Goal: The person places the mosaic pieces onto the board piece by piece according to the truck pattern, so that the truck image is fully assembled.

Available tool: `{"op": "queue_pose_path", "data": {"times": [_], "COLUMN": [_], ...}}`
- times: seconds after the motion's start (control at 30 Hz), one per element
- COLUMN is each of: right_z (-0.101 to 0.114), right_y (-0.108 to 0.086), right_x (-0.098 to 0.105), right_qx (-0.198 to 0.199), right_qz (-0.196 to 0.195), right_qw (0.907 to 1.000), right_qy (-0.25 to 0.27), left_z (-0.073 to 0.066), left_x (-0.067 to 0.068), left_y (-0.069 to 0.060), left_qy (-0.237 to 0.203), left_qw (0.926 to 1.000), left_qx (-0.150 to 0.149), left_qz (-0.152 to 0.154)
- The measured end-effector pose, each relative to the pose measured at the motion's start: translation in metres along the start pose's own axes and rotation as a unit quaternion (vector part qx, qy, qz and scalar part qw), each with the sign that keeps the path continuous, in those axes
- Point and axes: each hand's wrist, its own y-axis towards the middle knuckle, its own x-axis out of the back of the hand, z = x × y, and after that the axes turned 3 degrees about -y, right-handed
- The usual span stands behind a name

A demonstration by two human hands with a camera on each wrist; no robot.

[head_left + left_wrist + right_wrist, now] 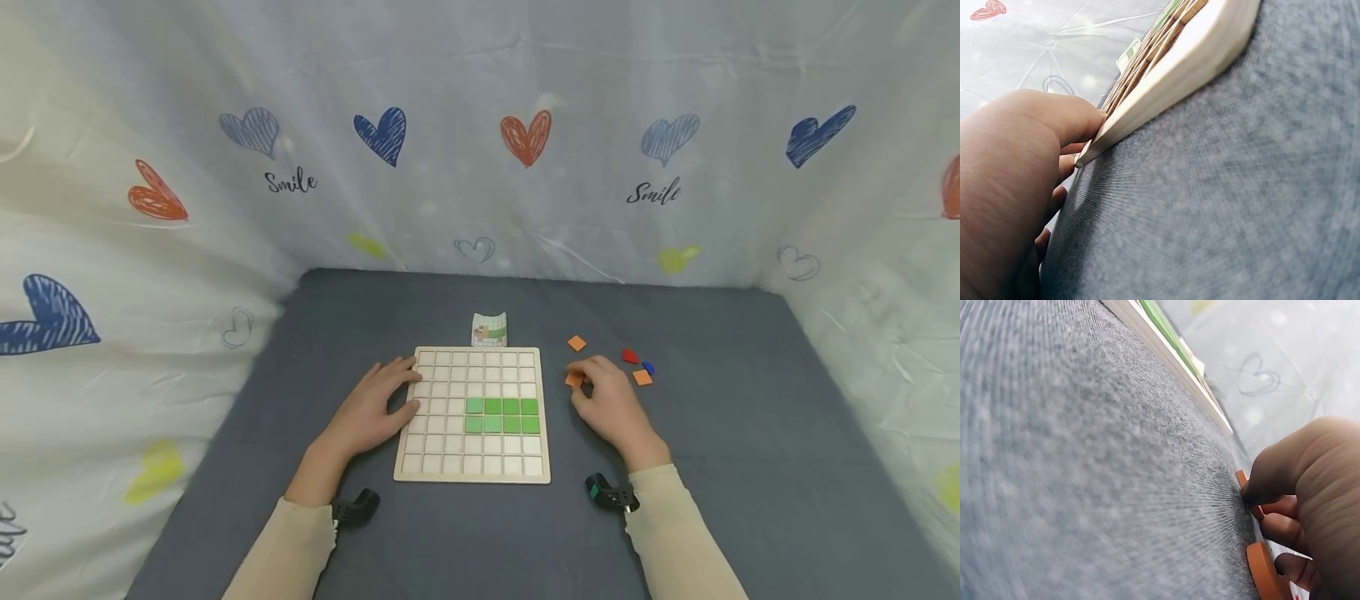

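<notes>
A pale wooden grid board [436, 463] lies flat on the table. Green square tiles [512, 424] fill two rows of its cells at the right, the leftmost ones a lighter shade. My left hand [369, 412] rests at the board's left edge, thumb and fingertips touching the frame [1147, 112]. Right of the board, my right hand [611, 406] pinches an orange square tile [573, 379] at the table surface, between thumb and fingers. In the right wrist view that orange tile [1240, 479] is partly hidden by the thumb, and another orange tile [1265, 572] lies closer.
Beyond the right hand lie an orange tile [577, 342], a red piece [630, 356], a blue piece [648, 367] and another orange tile [642, 377]. A small printed picture card [489, 330] stands behind the board. A heart-patterned curtain [450, 217] surrounds the dark grey table [480, 542].
</notes>
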Motion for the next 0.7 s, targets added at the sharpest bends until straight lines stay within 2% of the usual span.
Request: {"op": "queue_pose_path", "data": {"times": [0.33,0.6,0.7], "right_z": [-0.0053,-0.0098,-0.008], "right_y": [0.0007,0.0003,0.0002], "right_x": [0.006,0.0081,0.0059], "right_qx": [-0.009,0.0,0.003], "right_qz": [0.0,0.004,0.007], "right_qw": [0.9998,0.9987,0.9984], "right_qy": [-0.018,-0.05,-0.056], "left_z": [-0.0014,-0.0012,-0.0024], "left_x": [-0.0011,-0.0004,0.0002], "left_y": [0.0053,0.0045,-0.0009], "left_qy": [0.004,0.005,0.002], "left_qw": [1.0,1.0,1.0], "left_qx": [-0.007,0.001,0.001], "left_qz": [-0.003,-0.003,-0.005]}}
